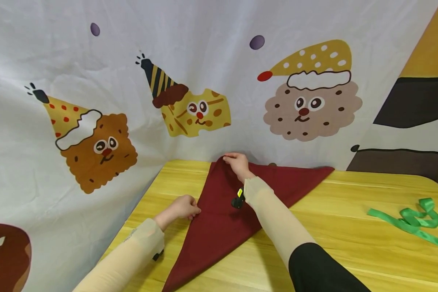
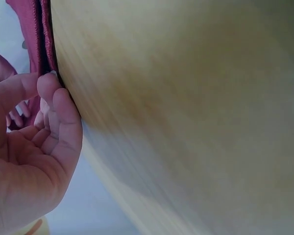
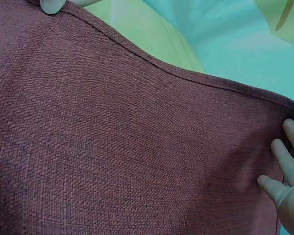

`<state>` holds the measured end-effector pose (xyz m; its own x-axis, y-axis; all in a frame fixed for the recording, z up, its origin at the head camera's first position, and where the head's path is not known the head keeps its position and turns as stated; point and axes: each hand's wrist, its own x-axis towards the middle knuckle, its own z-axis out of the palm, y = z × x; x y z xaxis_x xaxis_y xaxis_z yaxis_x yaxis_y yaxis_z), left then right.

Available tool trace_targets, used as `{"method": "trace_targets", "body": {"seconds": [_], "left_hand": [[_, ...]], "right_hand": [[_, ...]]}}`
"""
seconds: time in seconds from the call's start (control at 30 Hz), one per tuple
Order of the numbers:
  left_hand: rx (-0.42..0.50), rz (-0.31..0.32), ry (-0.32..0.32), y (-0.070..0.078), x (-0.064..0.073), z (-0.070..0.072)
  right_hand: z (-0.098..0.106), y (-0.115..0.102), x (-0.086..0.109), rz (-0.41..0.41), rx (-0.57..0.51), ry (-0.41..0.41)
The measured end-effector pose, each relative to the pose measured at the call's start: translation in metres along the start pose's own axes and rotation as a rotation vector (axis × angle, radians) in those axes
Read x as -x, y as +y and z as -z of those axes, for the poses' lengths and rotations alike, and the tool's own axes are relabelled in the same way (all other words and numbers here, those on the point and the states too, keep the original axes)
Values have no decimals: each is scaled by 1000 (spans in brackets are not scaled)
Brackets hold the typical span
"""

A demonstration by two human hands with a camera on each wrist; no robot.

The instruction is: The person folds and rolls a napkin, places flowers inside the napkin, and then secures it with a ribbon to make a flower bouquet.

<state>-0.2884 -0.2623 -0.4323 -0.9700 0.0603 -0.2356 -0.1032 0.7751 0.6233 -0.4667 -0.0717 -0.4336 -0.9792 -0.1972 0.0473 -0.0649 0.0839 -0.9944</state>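
A dark red cloth (image 1: 222, 227), folded into a triangle, lies on the wooden table. My left hand (image 1: 182, 207) pinches its left edge between thumb and forefinger; in the left wrist view the stitched hem of the cloth (image 2: 43, 34) runs into those fingertips. At the far corner my right hand (image 1: 238, 164) pinches the cloth and holds that corner slightly raised. The right wrist view has the right hand (image 3: 286, 171) at the right border, its other fingers spread against the fabric. A fingertip at the upper left there presses on the hem.
A curled green ribbon (image 1: 412, 221) lies on the right of the table (image 1: 336, 227). Behind and to the left hangs a white backdrop (image 1: 211, 48) printed with cartoon biscuits and cheese, close to the table's edges. A small brown round thing (image 1: 272, 164) shows behind the cloth.
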Motion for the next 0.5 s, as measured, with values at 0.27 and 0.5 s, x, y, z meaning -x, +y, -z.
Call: {"method": "trace_targets", "body": {"seconds": [0.27, 0.5], "left_hand": [[4, 5, 4, -2, -1, 0], [11, 12, -6, -1, -2, -1]], "right_hand": [[-3, 3, 0, -1, -26, -4], [-7, 10, 0, 1, -19, 2]]}}
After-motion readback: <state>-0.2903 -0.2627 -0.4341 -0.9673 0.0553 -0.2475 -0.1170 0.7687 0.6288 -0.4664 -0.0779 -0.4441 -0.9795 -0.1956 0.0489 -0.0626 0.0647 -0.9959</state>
